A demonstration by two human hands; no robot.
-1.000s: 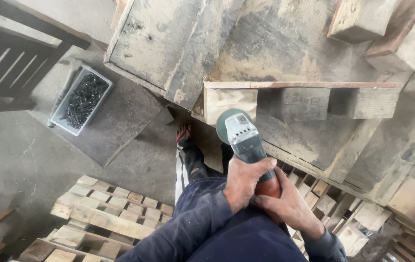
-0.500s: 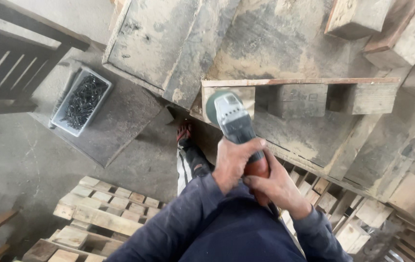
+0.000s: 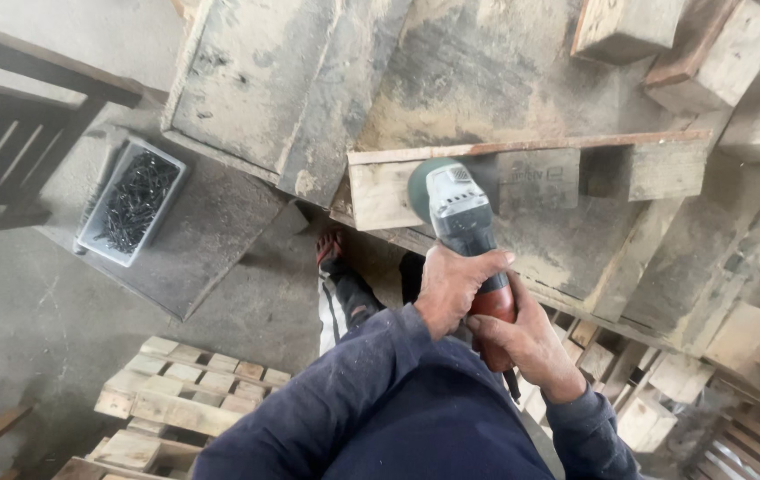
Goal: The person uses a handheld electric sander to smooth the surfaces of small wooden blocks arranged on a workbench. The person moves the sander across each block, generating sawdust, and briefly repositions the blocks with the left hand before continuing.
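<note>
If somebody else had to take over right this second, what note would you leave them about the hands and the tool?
Left hand: wrapped over the body of the angle grinder.
Right hand: gripping the grinder's red rear handle.
Grinder head sits against the wooden block at the front edge of the pallet.
Tray of dark screws lies on the board to the left, untouched.
Done: tool is in position on the block.
Left: I cannot tell how much of the wood is worked.

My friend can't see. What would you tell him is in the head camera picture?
Seen from above, a person's left hand and right hand grip a grey and red grinder, its head against a wooden block on a worn pallet. A tray of dark nails sits to the left, and small wood blocks lie stacked below.
</note>
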